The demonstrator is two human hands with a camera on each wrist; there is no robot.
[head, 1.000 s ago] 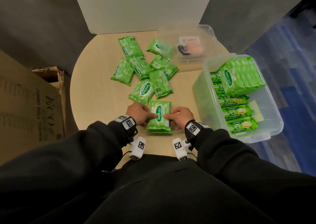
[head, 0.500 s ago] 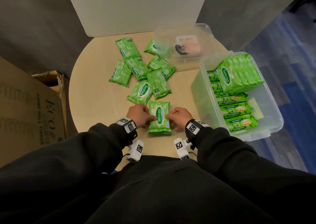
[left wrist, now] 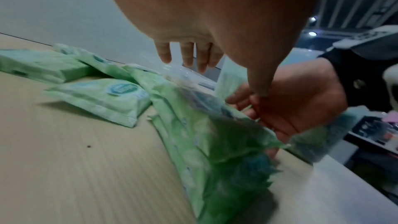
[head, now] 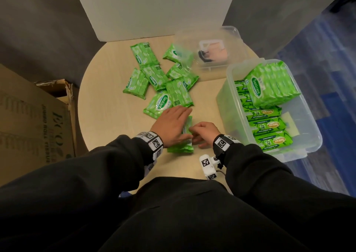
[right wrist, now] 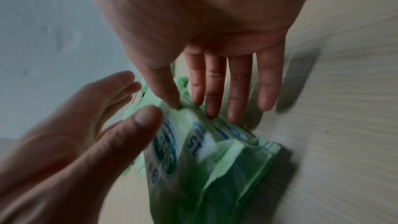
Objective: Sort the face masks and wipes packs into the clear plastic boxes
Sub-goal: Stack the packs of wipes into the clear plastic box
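Note:
A stack of green wipes packs [head: 181, 148] lies at the round table's near edge. My left hand [head: 174, 122] covers its top with straight fingers, and in the right wrist view its thumb touches the top pack [right wrist: 170, 144]. My right hand [head: 204, 133] grips the stack's right side, thumb on top and fingertips [right wrist: 212, 108] against the edge. The left wrist view shows the stack [left wrist: 206, 142] tilted up on its side. Several loose wipes packs [head: 154, 78] lie further back. The large clear box [head: 221, 101] on the right holds wipes packs [head: 269, 86].
A smaller clear box [head: 231, 32] at the back right holds face masks [head: 213, 53]. A white board [head: 154, 7] stands behind the table [head: 106, 117]. A cardboard box [head: 28, 117] sits on the floor to the left.
My left hand has let go of the stack's left side and now stretches flat over its top. My right hand stays on the right side, and the stack has tipped up.

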